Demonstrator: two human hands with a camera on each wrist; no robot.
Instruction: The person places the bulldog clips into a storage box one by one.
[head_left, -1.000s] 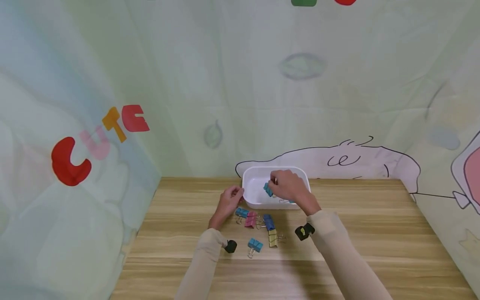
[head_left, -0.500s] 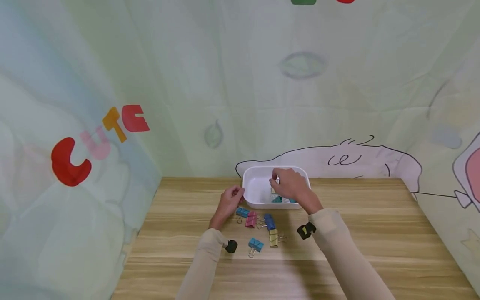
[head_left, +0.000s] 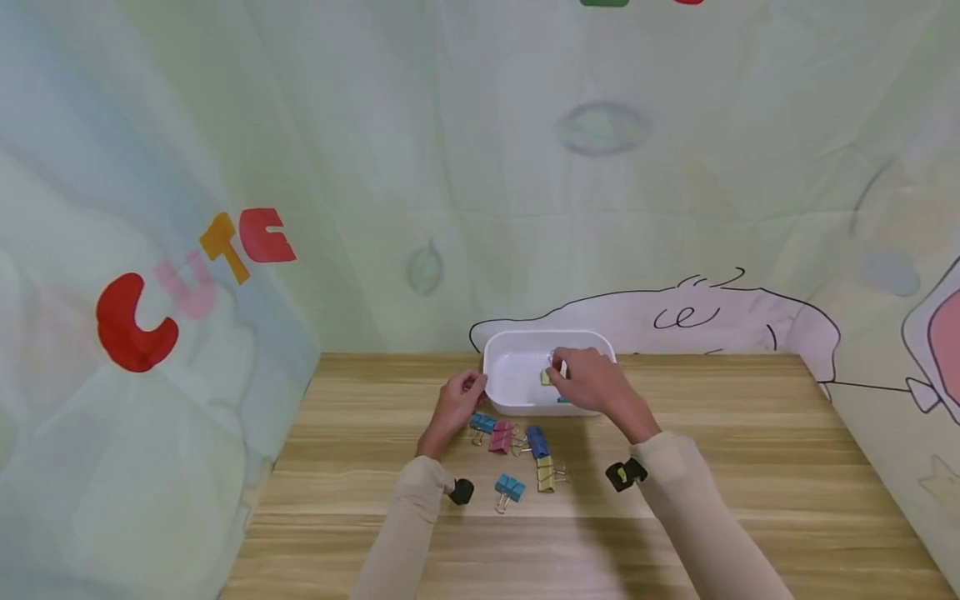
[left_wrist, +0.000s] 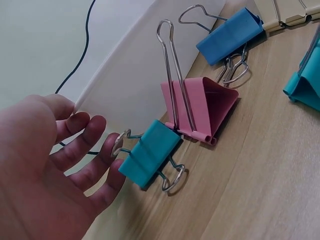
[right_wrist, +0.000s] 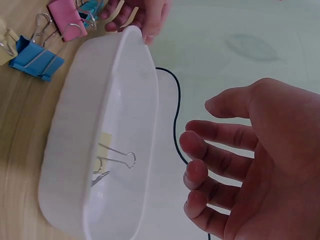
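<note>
- Pale green printed cloth (head_left: 525, 167) hangs behind and to both sides of a light wooden worktop (head_left: 750, 467); the red, pink and orange letters "CUTE" (head_left: 187, 283) sit on the left drape.
- At the far middle of the worktop stands a white oval plastic tub (head_left: 501, 377) (right_wrist: 75, 145).
- Inside the tub lies a cream-yellow binder clip (right_wrist: 102, 145) with its wire handles up; a bit of teal shows beside it in the head view, too small to tell more.
- The right hand (head_left: 592, 383) (right_wrist: 250, 155) hangs over the right part of the tub, fingers (right_wrist: 215, 132) loosely spread and bare, gripping nothing.
- The left hand (head_left: 453, 404) (left_wrist: 45, 170) rests at the tub's left end, its relaxed fingers (left_wrist: 82, 145) touching the white wall; its grip is slack, round nothing.
- Just beside those fingers, near the tub, lies a teal binder clip (left_wrist: 150, 160) (head_left: 483, 425).
- Right of it, touching, is a pink binder clip (left_wrist: 200, 112) (head_left: 501, 437), then a blue binder clip (left_wrist: 230, 35) (head_left: 537, 442).
- Nearer still lie a yellow binder clip (head_left: 546, 473) and a second teal binder clip (head_left: 510, 487), well apart from the tub.
</note>
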